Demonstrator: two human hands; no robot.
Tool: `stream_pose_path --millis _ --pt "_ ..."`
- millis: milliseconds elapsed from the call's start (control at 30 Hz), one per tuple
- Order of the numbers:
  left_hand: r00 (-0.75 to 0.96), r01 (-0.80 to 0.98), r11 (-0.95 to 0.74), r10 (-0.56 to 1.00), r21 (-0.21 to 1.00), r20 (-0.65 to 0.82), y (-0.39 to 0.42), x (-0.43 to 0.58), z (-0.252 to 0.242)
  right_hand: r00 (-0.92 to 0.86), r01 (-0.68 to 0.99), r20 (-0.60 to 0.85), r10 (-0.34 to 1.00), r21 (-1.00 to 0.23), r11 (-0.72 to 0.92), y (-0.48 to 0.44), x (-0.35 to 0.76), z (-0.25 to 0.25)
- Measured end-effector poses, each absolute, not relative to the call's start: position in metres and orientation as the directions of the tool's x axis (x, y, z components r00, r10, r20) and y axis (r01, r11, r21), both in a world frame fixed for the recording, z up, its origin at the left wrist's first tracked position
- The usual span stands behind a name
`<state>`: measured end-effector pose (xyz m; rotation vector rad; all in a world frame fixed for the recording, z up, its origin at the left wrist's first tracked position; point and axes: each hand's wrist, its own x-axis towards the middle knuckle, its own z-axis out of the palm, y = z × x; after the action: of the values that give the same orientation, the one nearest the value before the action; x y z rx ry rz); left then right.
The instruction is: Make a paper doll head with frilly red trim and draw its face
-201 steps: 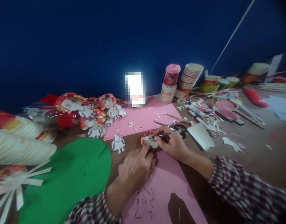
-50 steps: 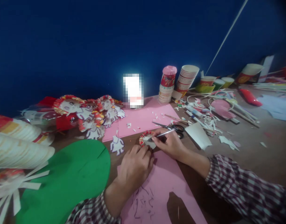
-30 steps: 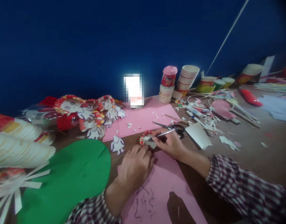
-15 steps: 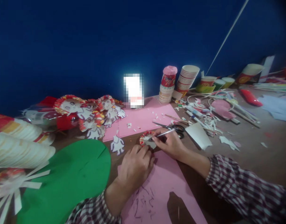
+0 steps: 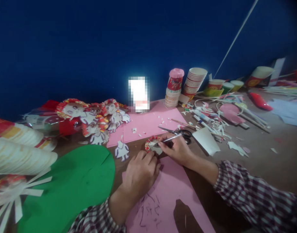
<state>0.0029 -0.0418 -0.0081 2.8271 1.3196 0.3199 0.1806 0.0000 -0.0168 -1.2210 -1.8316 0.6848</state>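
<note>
My right hand grips a slim pen, its tip down on a small round paper cutout with a red and yellow fringe round its rim. My left hand has its fingers curled over the near edge of that cutout, holding it down; the fingertips are partly hidden. Under my left wrist lies a pink sheet with dark pen strokes and a cut-out gap. A white paper dress cutout lies left of the hands. Black-handled scissors rest just beyond my right hand.
Finished-looking paper dolls are heaped at the left behind a green paper oval. Paper cup stacks stand at the back. Markers, paper scraps and sticks clutter the right side. Sideways cup stacks lie far left.
</note>
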Motion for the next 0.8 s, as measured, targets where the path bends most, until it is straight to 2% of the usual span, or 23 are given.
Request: stream_pose_path --millis 800 --pt "0.629 0.754 -0.651 0.753 0.085 0.193 -0.0415 0.003 -0.0072 -0.198 0.497 0.316 0.928 -0.784 0.372 0.0002 0.18 -0.0153"
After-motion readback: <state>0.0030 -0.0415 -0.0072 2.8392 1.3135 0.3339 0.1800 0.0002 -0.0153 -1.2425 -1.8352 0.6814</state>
